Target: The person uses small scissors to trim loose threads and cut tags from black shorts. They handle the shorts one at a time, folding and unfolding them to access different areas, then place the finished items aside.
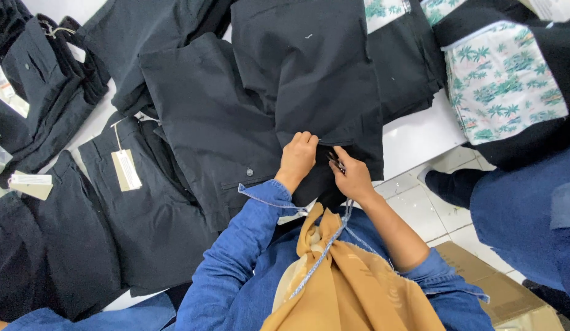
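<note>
A pair of black trousers point(266, 92) lies spread on a white table point(420, 132) in front of me. My left hand point(298, 156) pinches the fabric at the trousers' near hem edge. My right hand point(352, 175) is just beside it, fingers closed on a small dark tool at the same edge; what the tool is cannot be made out. A button point(249, 172) shows on the trousers to the left of my hands. My sleeves are blue denim, and a tan scarf point(346, 276) hangs from my chest.
More black trousers with paper tags point(126, 170) are piled to the left and behind. Another person in blue stands at the right near a palm-print fabric lining point(505, 79). A cardboard box point(499, 291) sits on the tiled floor below.
</note>
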